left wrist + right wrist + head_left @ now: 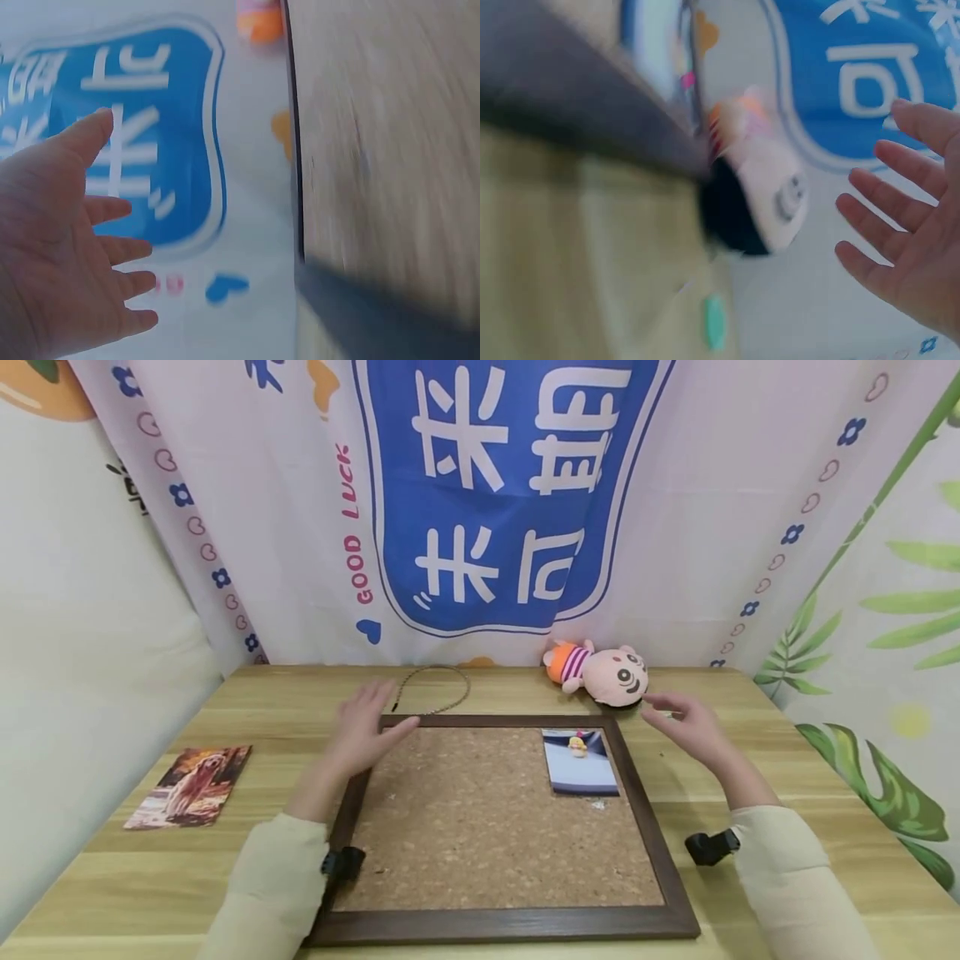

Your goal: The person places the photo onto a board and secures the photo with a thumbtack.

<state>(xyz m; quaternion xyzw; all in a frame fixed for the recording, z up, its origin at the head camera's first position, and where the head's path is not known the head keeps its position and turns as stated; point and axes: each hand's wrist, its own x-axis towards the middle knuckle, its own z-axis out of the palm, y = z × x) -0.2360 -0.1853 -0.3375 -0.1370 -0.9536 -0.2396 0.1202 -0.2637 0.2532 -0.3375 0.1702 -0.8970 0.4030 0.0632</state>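
Note:
A cork board (480,827) with a dark brown wooden frame (502,925) lies flat on the table. On its upper right part sits a photo of a small yellow toy (585,772), with a whitish shiny bit (597,805) just below. My left hand (366,727), fingers spread and holding nothing, hovers over the board's far left corner. Beyond the far right corner, close to the plush doll (615,677), my right hand (690,727) is raised with nothing in it. The right wrist view shows its fingers (889,202) spread apart.
Left of the board, a photo of a dog (191,787) lies on the wooden table (82,893). A thin braided hoop (468,689) rests behind the frame. Near the doll, the right wrist view has a small green object (715,322). A printed curtain (300,527) hangs behind the table.

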